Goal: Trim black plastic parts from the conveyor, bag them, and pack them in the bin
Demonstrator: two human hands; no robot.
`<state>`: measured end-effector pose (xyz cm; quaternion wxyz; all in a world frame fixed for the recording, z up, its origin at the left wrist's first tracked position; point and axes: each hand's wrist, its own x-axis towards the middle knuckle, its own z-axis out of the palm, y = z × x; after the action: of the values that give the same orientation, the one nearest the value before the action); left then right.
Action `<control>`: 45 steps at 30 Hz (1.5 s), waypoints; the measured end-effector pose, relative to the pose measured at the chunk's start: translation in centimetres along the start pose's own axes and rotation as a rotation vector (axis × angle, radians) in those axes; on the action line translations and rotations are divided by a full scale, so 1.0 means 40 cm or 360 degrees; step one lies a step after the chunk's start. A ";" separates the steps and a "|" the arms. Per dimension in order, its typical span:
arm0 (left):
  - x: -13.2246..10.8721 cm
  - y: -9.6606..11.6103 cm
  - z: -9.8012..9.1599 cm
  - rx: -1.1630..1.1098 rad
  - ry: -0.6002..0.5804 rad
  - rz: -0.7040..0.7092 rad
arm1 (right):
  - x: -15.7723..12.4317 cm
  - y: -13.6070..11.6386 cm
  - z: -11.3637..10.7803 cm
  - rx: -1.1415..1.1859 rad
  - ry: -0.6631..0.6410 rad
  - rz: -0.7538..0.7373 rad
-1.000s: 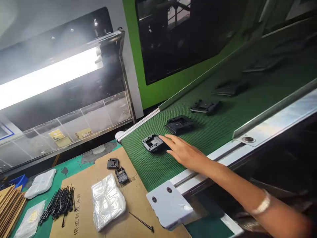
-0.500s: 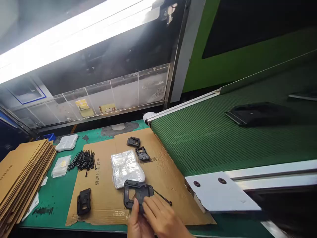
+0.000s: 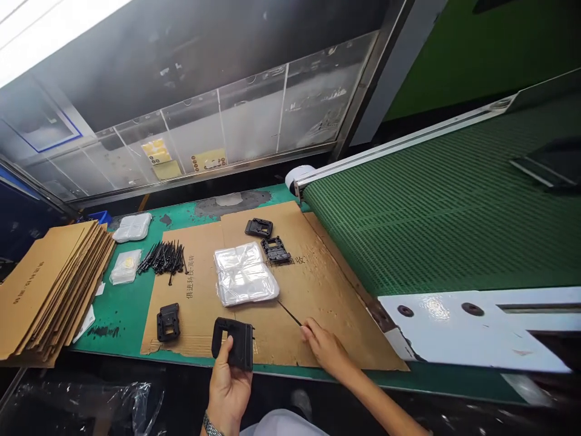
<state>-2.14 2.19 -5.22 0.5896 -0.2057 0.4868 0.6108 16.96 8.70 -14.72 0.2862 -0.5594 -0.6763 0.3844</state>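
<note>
My left hand (image 3: 230,387) grips a black plastic plate (image 3: 240,345) with a square opening, thumb on its face, just over the front edge of the cardboard. To its right, my right hand (image 3: 324,348) pinches a thin black rod (image 3: 290,313) that points up and left towards a stack of clear plastic bags (image 3: 247,275). A similar black plastic part (image 3: 168,323) lies at the cardboard's front left. Behind the bags are two more, a black plate (image 3: 259,227) and a black frame-like piece (image 3: 276,250). Left of the bags is a heap of thin black rods (image 3: 164,257).
A cardboard sheet (image 3: 204,339) covers part of the green table (image 3: 131,327). Stacked flat cardboard (image 3: 54,284) rises at the left beside small bag piles (image 3: 131,227). At the right, a green conveyor belt (image 3: 408,224) with a white metal end (image 3: 440,309) borders the table.
My hands have moved apart. The left keeps the black plate, now lower and turned; the right has gone right with the thin rod. The camera view has tilted down.
</note>
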 end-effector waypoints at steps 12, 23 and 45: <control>-0.062 0.021 0.055 -0.0160 0.0099 -0.0264 | -0.108 -0.295 0.001 0.0282 -0.0264 -0.0390; -0.100 0.034 0.059 -0.0214 0.0030 -0.0408 | -0.119 -0.318 -0.021 -0.0377 0.0028 -0.1191; -0.079 0.021 -0.024 0.0370 -0.0684 -0.0460 | -0.050 -0.274 -0.066 -0.0233 -0.0018 -0.1075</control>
<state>-2.51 -0.11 -2.75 0.7798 -0.0698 0.3831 0.4902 13.66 6.40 -4.01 0.3525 -0.3208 -0.8508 0.2213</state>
